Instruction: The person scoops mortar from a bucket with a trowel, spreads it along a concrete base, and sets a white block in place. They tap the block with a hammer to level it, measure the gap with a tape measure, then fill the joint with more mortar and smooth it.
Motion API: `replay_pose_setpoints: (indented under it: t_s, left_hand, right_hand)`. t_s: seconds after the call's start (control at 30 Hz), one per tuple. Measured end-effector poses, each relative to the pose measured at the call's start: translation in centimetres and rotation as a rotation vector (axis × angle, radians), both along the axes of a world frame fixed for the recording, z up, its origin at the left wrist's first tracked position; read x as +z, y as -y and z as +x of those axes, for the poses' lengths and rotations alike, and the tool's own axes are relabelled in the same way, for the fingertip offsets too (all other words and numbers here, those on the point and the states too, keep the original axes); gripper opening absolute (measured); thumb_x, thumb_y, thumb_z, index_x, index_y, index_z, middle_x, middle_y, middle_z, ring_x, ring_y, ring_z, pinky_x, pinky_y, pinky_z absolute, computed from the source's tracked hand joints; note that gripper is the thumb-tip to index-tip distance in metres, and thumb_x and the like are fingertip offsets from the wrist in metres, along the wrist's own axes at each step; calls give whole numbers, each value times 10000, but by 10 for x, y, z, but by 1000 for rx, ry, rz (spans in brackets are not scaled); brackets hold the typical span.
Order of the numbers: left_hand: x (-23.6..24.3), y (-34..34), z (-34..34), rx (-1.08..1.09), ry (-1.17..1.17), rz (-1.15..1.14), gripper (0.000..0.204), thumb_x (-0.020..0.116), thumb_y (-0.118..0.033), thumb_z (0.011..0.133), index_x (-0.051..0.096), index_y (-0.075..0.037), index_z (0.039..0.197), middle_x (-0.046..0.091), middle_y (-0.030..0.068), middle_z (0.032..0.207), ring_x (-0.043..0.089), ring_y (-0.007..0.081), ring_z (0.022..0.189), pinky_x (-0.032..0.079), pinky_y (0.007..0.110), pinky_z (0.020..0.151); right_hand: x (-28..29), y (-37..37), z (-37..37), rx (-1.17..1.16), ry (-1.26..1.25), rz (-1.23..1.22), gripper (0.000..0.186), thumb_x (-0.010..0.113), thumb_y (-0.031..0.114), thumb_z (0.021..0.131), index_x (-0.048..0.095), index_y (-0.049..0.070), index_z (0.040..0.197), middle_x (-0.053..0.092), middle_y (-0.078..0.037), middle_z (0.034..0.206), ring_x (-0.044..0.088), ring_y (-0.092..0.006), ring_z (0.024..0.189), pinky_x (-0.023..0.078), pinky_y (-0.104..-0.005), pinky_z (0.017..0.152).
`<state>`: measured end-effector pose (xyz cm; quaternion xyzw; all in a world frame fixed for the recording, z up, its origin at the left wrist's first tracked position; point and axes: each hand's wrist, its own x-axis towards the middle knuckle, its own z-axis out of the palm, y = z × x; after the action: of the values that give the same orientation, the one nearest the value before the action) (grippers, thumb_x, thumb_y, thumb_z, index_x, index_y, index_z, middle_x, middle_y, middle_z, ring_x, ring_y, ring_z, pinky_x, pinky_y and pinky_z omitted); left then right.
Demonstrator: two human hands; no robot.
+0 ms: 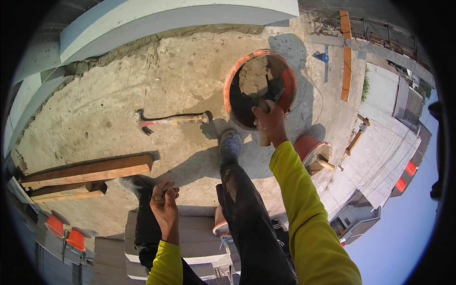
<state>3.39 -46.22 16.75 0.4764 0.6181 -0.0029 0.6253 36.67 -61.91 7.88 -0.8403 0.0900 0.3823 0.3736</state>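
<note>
My right hand [271, 122] is closed round the wooden handle of a trowel [262, 124] whose blade dips into wet grey mortar in an orange round pan [285, 71] on the concrete slab. My left hand [164, 199] hangs lower, fingers curled in with nothing visible in them, above my left knee. Both arms wear yellow sleeves. My right boot [231, 145] stands just in front of the pan.
A hammer with a pale handle [171, 119] lies on the slab [118, 95] left of the pan. Wooden beams [90, 172] lie at the left. A second orange pan [309, 148] sits at the slab's edge on the right. Grey blocks [199, 228] are stacked below.
</note>
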Motion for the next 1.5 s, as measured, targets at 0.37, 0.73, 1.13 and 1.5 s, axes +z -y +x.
replay_pose_setpoints:
  t_s: [0.37,0.73,1.13,1.5]
  left_hand:
    - [14,-9,-4,124,114,-40,325,574,-91,955,600,67,1238,687,135,1057,672,177,896,562,306,838]
    - [36,-37,-32,438,239,-37,307,613,-22,948,609,43,1248,688,89,1047,632,96,875,510,239,779]
    - [48,-97,-81,616,213,-33,271,561,-34,965,626,38,1218,662,89,1076,665,172,931,540,296,847]
    - [47,-114,-78,624,181,-91,276,559,-63,965,616,39,1215,659,73,1079,665,175,925,542,301,841]
  right_hand:
    - [13,37,-31,209,563,-44,162,757,97,808,643,11,885,622,-78,720,595,-163,642,507,-348,625]
    - [98,-158,-89,1128,626,338,292,789,79,749,658,15,1002,665,-155,857,671,-379,754,541,-420,659]
    - [28,-407,-115,1083,-317,259,550,784,171,828,606,-159,1230,671,-94,821,631,-175,655,527,-307,581]
    - [27,-364,-133,1114,-3,282,375,709,189,932,588,-14,1222,634,-83,831,563,-127,681,481,-316,633]
